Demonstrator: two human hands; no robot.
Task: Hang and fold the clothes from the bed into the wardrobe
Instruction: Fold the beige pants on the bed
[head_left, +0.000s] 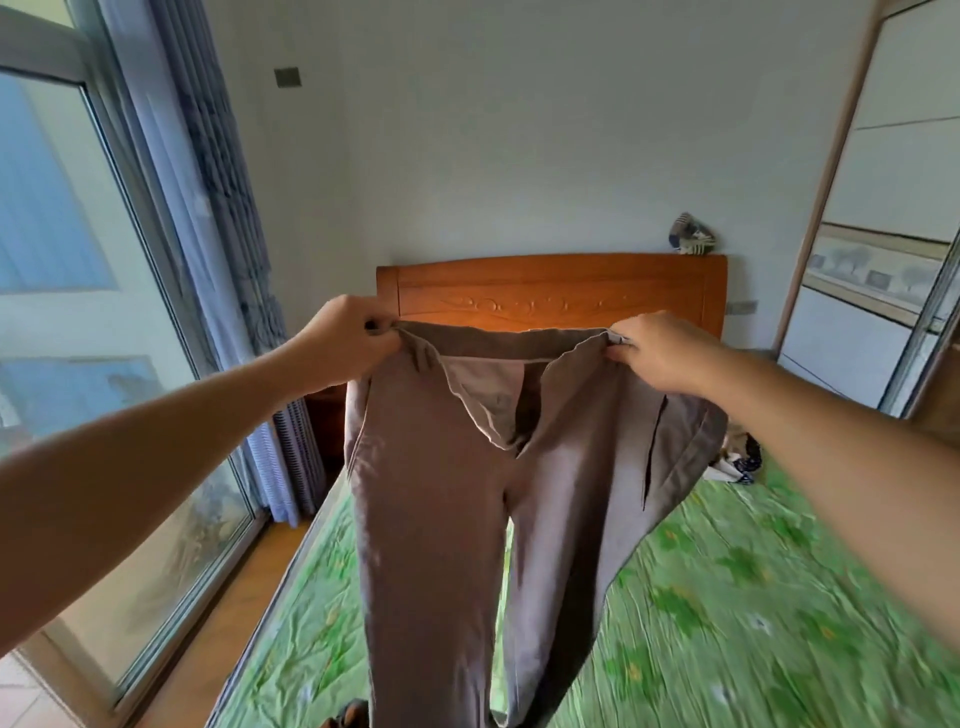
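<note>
You held the long grey-brown cloth trousers (441, 493) in the air above the green flower-patterned bedsheet (727, 597), legs hanging down. Your left hand (348, 340) pinched one end of the waistband and your right hand (657, 353) the other, stretching it level before the carved orange wooden headboard (550, 291). A small crumpled dark-and-white garment (737, 457) lay on the sheet near the white sliding-door wardrobe (883, 208).

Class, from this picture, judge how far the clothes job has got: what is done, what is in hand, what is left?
Done: nothing shows; the wardrobe hides its contents. In hand: left hand and right hand hold brown trousers by the waistband, unfolded, over the bed. Left: fold or hang them, then the crumpled garment by the headboard.
</note>
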